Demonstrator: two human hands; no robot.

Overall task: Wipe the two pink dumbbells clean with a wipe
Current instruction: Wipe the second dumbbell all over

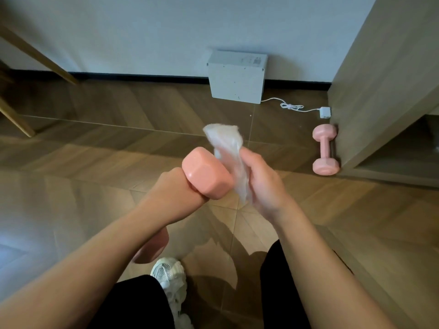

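My left hand (174,189) grips a pink dumbbell (206,176) by its handle, upright in the air over the floor. Its upper head points toward me and its lower head shows below my forearm. My right hand (263,184) holds a crumpled white wipe (228,148) against the right side of the upper head. A second pink dumbbell (325,149) lies on the floor at the right, beside the wooden cabinet.
A grey box (236,77) stands against the white wall, with a white cable and plug (324,112) trailing right. The wooden cabinet (380,91) fills the right side. Wooden furniture legs (16,119) stand at the left. My shoe (169,276) is below.
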